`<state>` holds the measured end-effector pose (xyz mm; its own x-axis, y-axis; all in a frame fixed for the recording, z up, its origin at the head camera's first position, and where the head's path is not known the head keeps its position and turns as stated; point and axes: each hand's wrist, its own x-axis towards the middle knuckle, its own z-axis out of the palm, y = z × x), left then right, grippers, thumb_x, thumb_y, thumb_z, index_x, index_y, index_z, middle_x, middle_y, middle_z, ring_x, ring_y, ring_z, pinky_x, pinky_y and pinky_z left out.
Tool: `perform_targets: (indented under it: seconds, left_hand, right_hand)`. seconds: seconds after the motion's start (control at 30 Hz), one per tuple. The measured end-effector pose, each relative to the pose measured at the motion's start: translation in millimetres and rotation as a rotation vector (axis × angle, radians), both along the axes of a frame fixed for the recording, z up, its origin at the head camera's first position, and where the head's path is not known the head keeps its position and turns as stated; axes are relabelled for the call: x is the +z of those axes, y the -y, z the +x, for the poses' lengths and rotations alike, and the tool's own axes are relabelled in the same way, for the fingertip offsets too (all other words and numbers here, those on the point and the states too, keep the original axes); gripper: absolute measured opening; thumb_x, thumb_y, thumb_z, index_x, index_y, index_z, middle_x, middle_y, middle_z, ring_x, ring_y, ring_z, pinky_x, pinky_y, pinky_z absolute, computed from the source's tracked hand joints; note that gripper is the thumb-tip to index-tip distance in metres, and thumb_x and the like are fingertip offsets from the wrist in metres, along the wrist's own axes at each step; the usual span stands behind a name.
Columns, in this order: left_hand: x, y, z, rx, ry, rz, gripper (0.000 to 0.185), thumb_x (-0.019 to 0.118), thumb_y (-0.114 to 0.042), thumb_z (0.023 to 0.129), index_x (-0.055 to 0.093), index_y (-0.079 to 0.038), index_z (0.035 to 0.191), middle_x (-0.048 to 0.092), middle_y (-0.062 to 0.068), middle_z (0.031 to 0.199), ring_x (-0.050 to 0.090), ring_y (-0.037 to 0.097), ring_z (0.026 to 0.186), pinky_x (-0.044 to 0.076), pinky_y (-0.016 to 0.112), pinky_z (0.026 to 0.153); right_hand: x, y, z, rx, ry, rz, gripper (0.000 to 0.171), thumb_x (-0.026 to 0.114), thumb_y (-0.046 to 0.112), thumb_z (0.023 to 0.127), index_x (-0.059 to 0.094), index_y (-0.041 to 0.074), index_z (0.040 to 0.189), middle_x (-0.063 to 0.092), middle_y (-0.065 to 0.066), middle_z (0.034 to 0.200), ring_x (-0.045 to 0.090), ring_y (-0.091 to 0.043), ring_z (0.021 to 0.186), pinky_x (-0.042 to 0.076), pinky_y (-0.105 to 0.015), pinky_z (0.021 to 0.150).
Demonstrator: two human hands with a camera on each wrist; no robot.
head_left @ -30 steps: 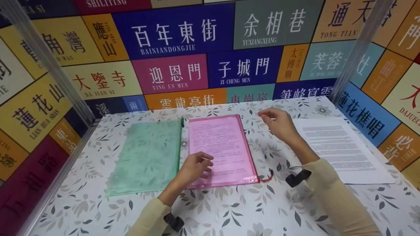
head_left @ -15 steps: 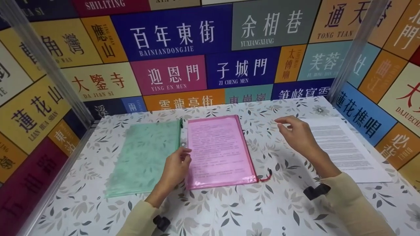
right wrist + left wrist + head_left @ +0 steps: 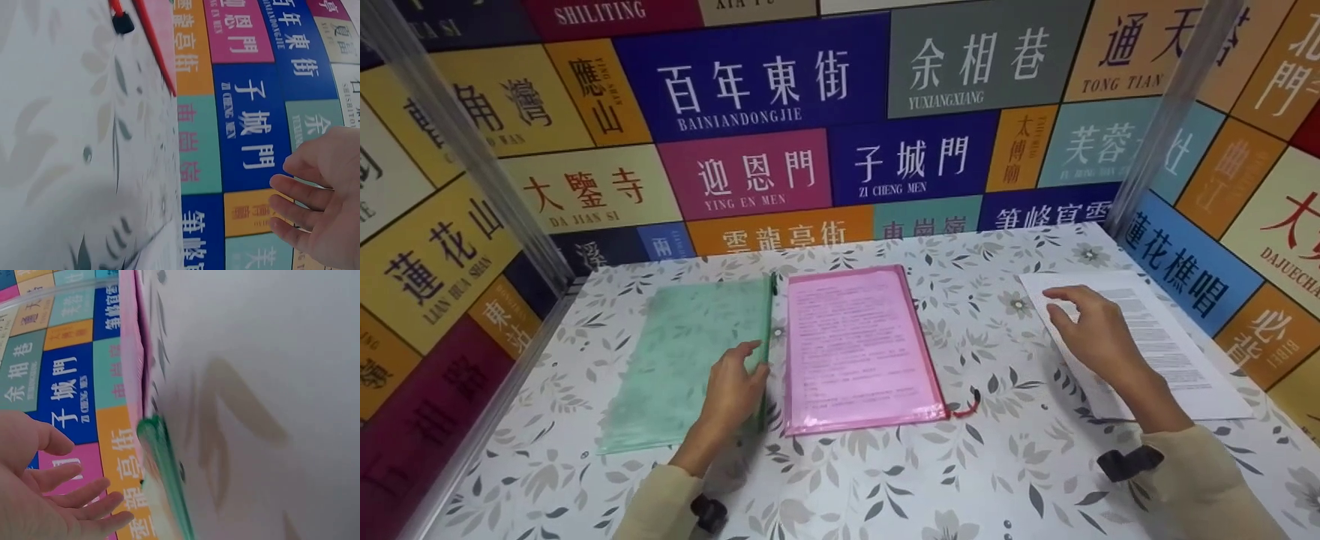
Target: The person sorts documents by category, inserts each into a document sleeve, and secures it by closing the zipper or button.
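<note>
From the head view I see a table (image 3: 885, 480) covered in a leaf-patterned cloth, closed in by walls of bright Chinese street-name signs (image 3: 750, 82). At centre left lies a translucent green zip folder (image 3: 682, 360), and just beside it at centre a pink zip folder (image 3: 859, 349) with a printed page inside and a red zip pull (image 3: 969, 405) trailing from its lower right corner. At the right of the frame lies a loose printed sheet (image 3: 1170, 337). My left hand (image 3: 731, 394) sits at the lower right edge of the green folder, fingers relaxed and spread, thumb pointing up along the zip edge; the left wrist view shows the fingers straight and holding nothing, with the green edge close by. I cannot tell for certain whether the palm presses on the folder or hovers just over it. My right hand (image 3: 1099, 334) is over the left part of the printed sheet, fingers loosely extended, gripping nothing; the right wrist view confirms this. To do this well, I judge the left hand should pin the green folder flat near its opening, while the right slides fingertips under the sheet's near edge, lifting it without creasing.
</note>
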<state>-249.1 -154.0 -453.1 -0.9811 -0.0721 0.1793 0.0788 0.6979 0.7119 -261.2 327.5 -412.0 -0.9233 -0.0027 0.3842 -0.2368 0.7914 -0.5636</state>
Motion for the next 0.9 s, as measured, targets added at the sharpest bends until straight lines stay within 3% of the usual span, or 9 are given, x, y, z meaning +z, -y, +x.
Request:
perform_targets:
  seconds: [0.2, 0.3, 0.5, 0.6, 0.77, 0.9]
  left_hand:
    - [-5.4, 12.7, -3.9, -0.011, -0.039, -0.019, 0.045, 0.059, -0.01, 0.095, 0.055, 0.005, 0.138, 0.055, 0.028, 0.141, 0.05, 0.041, 0.135, 0.044, 0.053, 0.108]
    - [-6.1, 17.1, -6.5, -0.01, -0.013, -0.03, 0.05, 0.059, -0.011, 0.095, 0.051, 0.005, 0.141, 0.048, 0.031, 0.147, 0.045, 0.043, 0.14, 0.039, 0.055, 0.112]
    - [-5.6, 22.5, -11.0, -0.01, 0.109, -0.09, 0.061, 0.06, -0.019, 0.097, 0.04, 0.001, 0.151, 0.032, 0.031, 0.158, 0.033, 0.045, 0.146, 0.032, 0.058, 0.116]
    - [-3.7, 22.9, -12.8, -0.012, 0.172, -0.128, 0.064, 0.06, -0.022, 0.097, 0.036, 0.0, 0.153, 0.027, 0.031, 0.16, 0.028, 0.047, 0.148, 0.027, 0.065, 0.116]
    - [-1.9, 21.1, -18.0, -0.006, 0.339, -0.218, 0.071, 0.056, -0.033, 0.1, 0.026, -0.009, 0.159, 0.014, 0.028, 0.165, 0.013, 0.05, 0.152, 0.014, 0.075, 0.114]
    - [-1.8, 21.3, -21.2, -0.019, 0.443, -0.271, 0.074, 0.053, -0.041, 0.101, 0.02, -0.013, 0.161, 0.007, 0.027, 0.166, 0.006, 0.053, 0.151, 0.012, 0.077, 0.113]
  right_hand:
    - [0.1, -25.5, 7.3, -0.05, 0.139, 0.067, 0.039, 0.053, 0.016, 0.102, 0.055, 0.0, 0.138, 0.05, -0.03, 0.143, 0.043, -0.051, 0.134, 0.035, -0.066, 0.107]
    - [-1.3, -39.7, 8.9, -0.065, 0.191, 0.088, 0.043, 0.053, 0.019, 0.103, 0.052, 0.0, 0.141, 0.046, -0.032, 0.146, 0.038, -0.053, 0.137, 0.032, -0.068, 0.108]
    - [-12.0, -71.3, 10.3, -0.113, 0.236, 0.114, 0.045, 0.053, 0.015, 0.101, 0.049, -0.003, 0.142, 0.042, -0.037, 0.146, 0.034, -0.058, 0.136, 0.029, -0.071, 0.108]
    - [-18.2, -87.6, 10.3, -0.135, 0.257, 0.118, 0.045, 0.052, 0.011, 0.1, 0.048, -0.005, 0.142, 0.04, -0.04, 0.146, 0.032, -0.06, 0.136, 0.028, -0.072, 0.107]
    - [-27.7, -115.2, 11.3, -0.182, 0.319, 0.115, 0.047, 0.049, 0.009, 0.1, 0.043, -0.008, 0.144, 0.035, -0.042, 0.146, 0.029, -0.061, 0.136, 0.025, -0.073, 0.109]
    - [-33.8, -132.1, 15.4, -0.23, 0.382, 0.116, 0.051, 0.048, 0.01, 0.1, 0.037, -0.009, 0.146, 0.031, -0.043, 0.148, 0.026, -0.062, 0.136, 0.024, -0.073, 0.108]
